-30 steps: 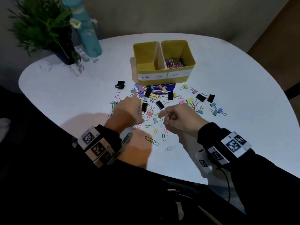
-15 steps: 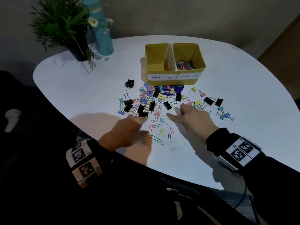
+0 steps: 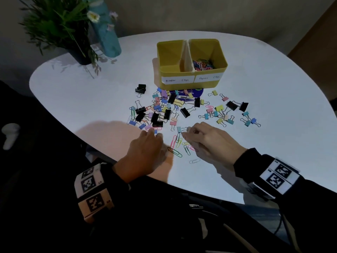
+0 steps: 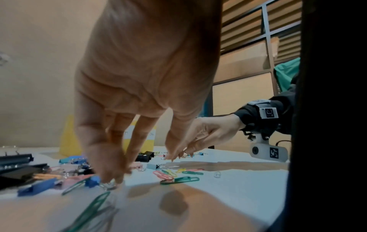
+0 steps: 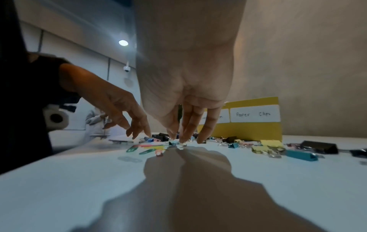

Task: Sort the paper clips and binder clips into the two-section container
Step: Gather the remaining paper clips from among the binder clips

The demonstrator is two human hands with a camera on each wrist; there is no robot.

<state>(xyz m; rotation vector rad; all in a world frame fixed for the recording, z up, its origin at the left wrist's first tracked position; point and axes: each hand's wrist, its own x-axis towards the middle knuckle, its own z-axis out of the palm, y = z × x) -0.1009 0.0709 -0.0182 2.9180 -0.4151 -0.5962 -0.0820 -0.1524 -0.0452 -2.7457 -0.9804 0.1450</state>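
A yellow two-section container (image 3: 191, 84) stands at mid-table; its right section, labelled Paper Clips, holds coloured paper clips (image 3: 203, 65). Loose binder clips (image 3: 164, 110) and paper clips (image 3: 177, 141) lie scattered in front of it. My left hand (image 3: 152, 134) reaches down at the pile's near edge, and its fingertips (image 4: 111, 179) pinch the wire handle of a blue binder clip (image 4: 92, 180). My right hand (image 3: 187, 131) is just to the right, thumb and forefinger closing on a light-blue binder clip (image 3: 179, 129) (image 5: 174, 142).
A potted plant (image 3: 80, 57) and a teal bottle (image 3: 107, 39) stand at the table's back left. More binder clips (image 3: 229, 114) spread to the right. A green paper clip (image 3: 175, 152) and a pale one (image 3: 194, 161) lie near the table's front edge.
My left hand has moved forward onto the blue binder clip. My right hand's fingers, stretched out half a second ago, have curled down onto the light-blue binder clip.
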